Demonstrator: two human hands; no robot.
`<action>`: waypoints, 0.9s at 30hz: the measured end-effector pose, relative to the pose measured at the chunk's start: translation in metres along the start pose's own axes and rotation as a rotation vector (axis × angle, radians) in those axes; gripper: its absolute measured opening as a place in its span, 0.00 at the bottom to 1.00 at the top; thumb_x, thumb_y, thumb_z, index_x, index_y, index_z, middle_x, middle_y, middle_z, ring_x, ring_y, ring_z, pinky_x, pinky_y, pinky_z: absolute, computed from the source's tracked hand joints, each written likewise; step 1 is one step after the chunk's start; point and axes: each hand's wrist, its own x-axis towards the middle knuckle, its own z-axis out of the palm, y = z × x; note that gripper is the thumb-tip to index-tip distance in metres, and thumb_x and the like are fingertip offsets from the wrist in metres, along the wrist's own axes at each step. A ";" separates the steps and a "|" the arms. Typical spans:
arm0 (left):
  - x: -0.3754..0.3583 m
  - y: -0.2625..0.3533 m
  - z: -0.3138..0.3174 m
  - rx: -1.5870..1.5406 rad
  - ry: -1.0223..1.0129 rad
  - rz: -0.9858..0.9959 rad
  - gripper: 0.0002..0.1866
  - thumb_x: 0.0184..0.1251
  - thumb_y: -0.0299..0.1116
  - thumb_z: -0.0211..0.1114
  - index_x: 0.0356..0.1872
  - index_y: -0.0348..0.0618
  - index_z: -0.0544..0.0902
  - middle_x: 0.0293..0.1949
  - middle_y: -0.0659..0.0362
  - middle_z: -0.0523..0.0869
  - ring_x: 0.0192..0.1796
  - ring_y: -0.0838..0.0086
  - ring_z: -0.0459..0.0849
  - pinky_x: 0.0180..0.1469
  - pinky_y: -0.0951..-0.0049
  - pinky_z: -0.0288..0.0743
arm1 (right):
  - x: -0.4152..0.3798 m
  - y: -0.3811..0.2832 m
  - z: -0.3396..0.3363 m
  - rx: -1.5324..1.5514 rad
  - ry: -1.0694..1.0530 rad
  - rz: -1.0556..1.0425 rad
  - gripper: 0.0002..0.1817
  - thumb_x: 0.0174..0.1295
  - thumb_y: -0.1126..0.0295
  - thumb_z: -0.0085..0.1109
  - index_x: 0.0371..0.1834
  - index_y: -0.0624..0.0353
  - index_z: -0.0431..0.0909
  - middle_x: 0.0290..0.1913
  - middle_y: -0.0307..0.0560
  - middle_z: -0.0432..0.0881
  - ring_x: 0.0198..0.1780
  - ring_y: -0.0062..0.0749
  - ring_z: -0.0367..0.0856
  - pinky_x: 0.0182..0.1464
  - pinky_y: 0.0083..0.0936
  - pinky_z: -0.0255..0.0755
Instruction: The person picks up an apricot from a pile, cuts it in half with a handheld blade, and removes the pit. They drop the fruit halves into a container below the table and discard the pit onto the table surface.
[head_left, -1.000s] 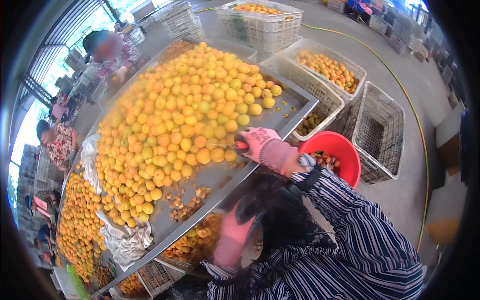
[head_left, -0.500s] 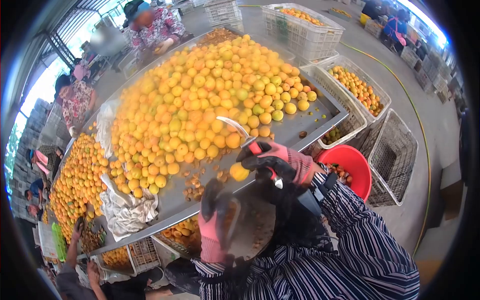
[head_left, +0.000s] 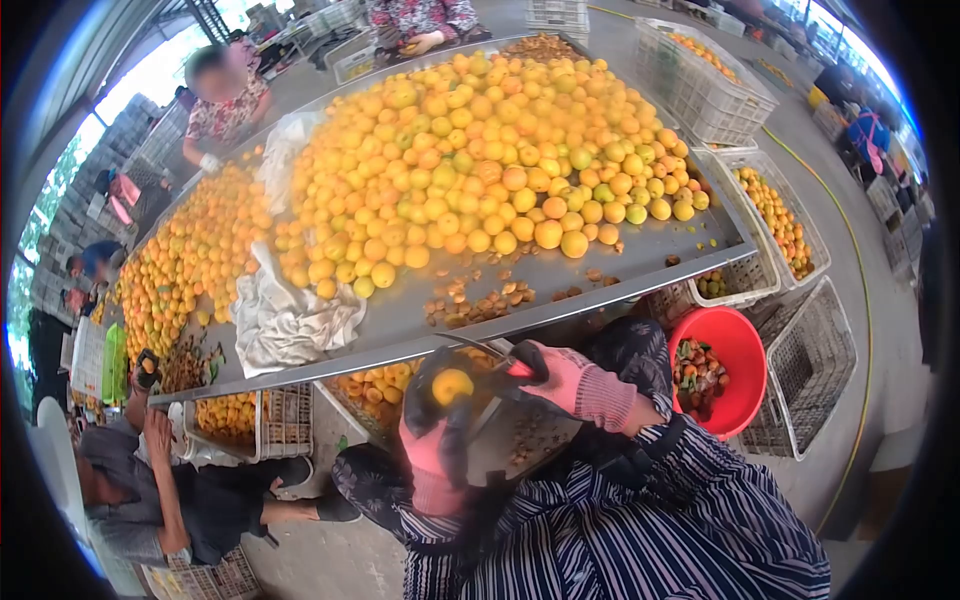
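Observation:
My left hand (head_left: pixel 436 430), in a pink glove with dark palm and fingers, is closed around a yellow-orange apricot (head_left: pixel 453 386) just in front of the table edge. Opposite it, my right hand (head_left: pixel 572 380) wears a matching glove and grips a curved knife (head_left: pixel 520 368) by its red handle. The blade points left, behind and above the apricot; whether it touches the fruit cannot be made out. Just beyond both hands, brown pits (head_left: pixel 478 303) lie scattered on the metal table (head_left: pixel 640 282), in front of a big heap of apricots (head_left: pixel 440 165).
Below my hands is a container (head_left: pixel 530 440) with brown pieces; a crate of apricots (head_left: pixel 375 385) stands left of it. A red bucket (head_left: pixel 740 390) and an empty crate (head_left: pixel 815 350) stand right. White cloth (head_left: pixel 295 320) lies on the table. Several people work around it.
The apricot by my right fingers is now in my left hand, which has closed on it. My right hand has come down with the knife, its blade now lower. The view has shifted.

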 end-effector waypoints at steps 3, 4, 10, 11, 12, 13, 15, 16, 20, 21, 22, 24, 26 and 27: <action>-0.010 -0.007 -0.022 -0.163 0.097 -0.165 0.26 0.61 0.38 0.62 0.59 0.37 0.69 0.52 0.53 0.76 0.56 0.67 0.74 0.55 0.67 0.72 | -0.005 -0.002 -0.003 -0.433 0.103 -0.225 0.25 0.58 0.59 0.59 0.54 0.62 0.69 0.41 0.51 0.81 0.44 0.40 0.80 0.46 0.30 0.72; -0.014 -0.007 -0.026 -0.190 0.106 -0.146 0.27 0.61 0.38 0.63 0.59 0.37 0.68 0.52 0.53 0.76 0.55 0.67 0.75 0.53 0.67 0.74 | -0.008 -0.003 -0.004 -0.311 0.093 -0.356 0.26 0.58 0.62 0.58 0.57 0.63 0.67 0.43 0.50 0.81 0.45 0.40 0.80 0.46 0.31 0.72; -0.033 0.004 -0.040 -0.315 0.062 -0.175 0.27 0.58 0.34 0.66 0.58 0.35 0.70 0.50 0.52 0.79 0.46 0.71 0.79 0.48 0.71 0.74 | -0.026 -0.033 0.020 0.057 -0.251 -0.365 0.26 0.59 0.72 0.51 0.62 0.67 0.63 0.50 0.57 0.78 0.50 0.41 0.78 0.54 0.27 0.68; -0.036 0.009 -0.044 -0.317 0.068 -0.178 0.27 0.58 0.34 0.66 0.58 0.35 0.70 0.50 0.52 0.79 0.46 0.71 0.79 0.48 0.71 0.74 | -0.028 -0.034 0.024 0.056 -0.256 -0.361 0.26 0.59 0.72 0.51 0.62 0.67 0.63 0.50 0.57 0.78 0.50 0.41 0.78 0.54 0.27 0.68; -0.037 0.014 -0.047 -0.211 0.051 -0.232 0.26 0.56 0.33 0.66 0.56 0.34 0.72 0.49 0.53 0.79 0.45 0.72 0.79 0.47 0.72 0.75 | -0.030 -0.035 0.028 0.073 -0.256 -0.359 0.26 0.59 0.71 0.51 0.61 0.68 0.63 0.49 0.56 0.78 0.49 0.38 0.79 0.53 0.26 0.69; -0.039 0.018 -0.049 -0.103 0.031 -0.287 0.25 0.55 0.32 0.67 0.54 0.32 0.73 0.48 0.53 0.80 0.44 0.72 0.79 0.46 0.73 0.75 | -0.032 -0.034 0.032 0.091 -0.253 -0.356 0.26 0.59 0.71 0.51 0.61 0.69 0.63 0.49 0.55 0.78 0.47 0.36 0.79 0.52 0.25 0.69; -0.043 0.022 -0.048 -0.066 0.032 -0.239 0.27 0.53 0.34 0.68 0.53 0.30 0.74 0.45 0.53 0.81 0.41 0.73 0.80 0.43 0.75 0.76 | -0.028 -0.027 0.035 0.012 -0.259 -0.441 0.26 0.60 0.71 0.51 0.61 0.69 0.63 0.49 0.55 0.78 0.48 0.31 0.79 0.51 0.23 0.70; -0.044 0.022 -0.050 -0.059 -0.001 -0.261 0.26 0.54 0.38 0.67 0.51 0.31 0.75 0.42 0.55 0.82 0.40 0.74 0.81 0.42 0.77 0.76 | -0.029 -0.027 0.038 -0.016 -0.250 -0.457 0.25 0.60 0.71 0.51 0.61 0.70 0.63 0.49 0.55 0.78 0.48 0.31 0.79 0.50 0.23 0.70; -0.049 0.017 -0.053 -0.118 -0.016 -0.268 0.35 0.50 0.43 0.70 0.56 0.27 0.72 0.39 0.53 0.82 0.33 0.74 0.81 0.38 0.77 0.76 | -0.030 -0.036 0.042 -0.027 -0.275 -0.460 0.24 0.60 0.71 0.51 0.60 0.69 0.64 0.47 0.57 0.78 0.47 0.35 0.79 0.49 0.25 0.72; -0.050 0.015 -0.055 -0.119 -0.017 -0.269 0.35 0.50 0.43 0.70 0.56 0.27 0.72 0.39 0.53 0.82 0.33 0.74 0.81 0.38 0.77 0.76 | -0.031 -0.039 0.042 -0.027 -0.275 -0.459 0.24 0.60 0.71 0.51 0.60 0.69 0.64 0.47 0.57 0.78 0.47 0.35 0.79 0.49 0.25 0.72; -0.051 0.013 -0.059 -0.108 -0.037 -0.288 0.35 0.51 0.42 0.70 0.56 0.27 0.72 0.39 0.54 0.82 0.33 0.74 0.81 0.37 0.78 0.75 | -0.031 -0.042 0.043 -0.052 -0.325 -0.394 0.23 0.60 0.72 0.51 0.59 0.68 0.65 0.46 0.56 0.79 0.47 0.37 0.80 0.49 0.25 0.72; -0.052 0.013 -0.060 -0.097 -0.057 -0.310 0.34 0.51 0.42 0.70 0.56 0.27 0.72 0.38 0.54 0.83 0.32 0.75 0.80 0.36 0.78 0.75 | -0.031 -0.041 0.045 -0.077 -0.375 -0.327 0.22 0.60 0.72 0.52 0.58 0.67 0.66 0.46 0.56 0.79 0.47 0.39 0.80 0.48 0.26 0.72; -0.049 0.022 -0.056 -0.083 -0.073 -0.318 0.33 0.52 0.40 0.69 0.55 0.27 0.73 0.37 0.55 0.83 0.31 0.77 0.80 0.35 0.79 0.74 | -0.028 -0.033 0.048 0.024 -0.425 -0.354 0.21 0.59 0.74 0.52 0.57 0.64 0.68 0.47 0.55 0.79 0.46 0.41 0.80 0.47 0.29 0.74; -0.048 0.026 -0.053 -0.082 -0.072 -0.317 0.33 0.52 0.40 0.69 0.55 0.27 0.73 0.37 0.55 0.83 0.31 0.77 0.80 0.35 0.79 0.74 | -0.026 -0.027 0.050 0.025 -0.426 -0.356 0.21 0.59 0.74 0.52 0.57 0.64 0.68 0.47 0.55 0.79 0.46 0.41 0.80 0.47 0.29 0.74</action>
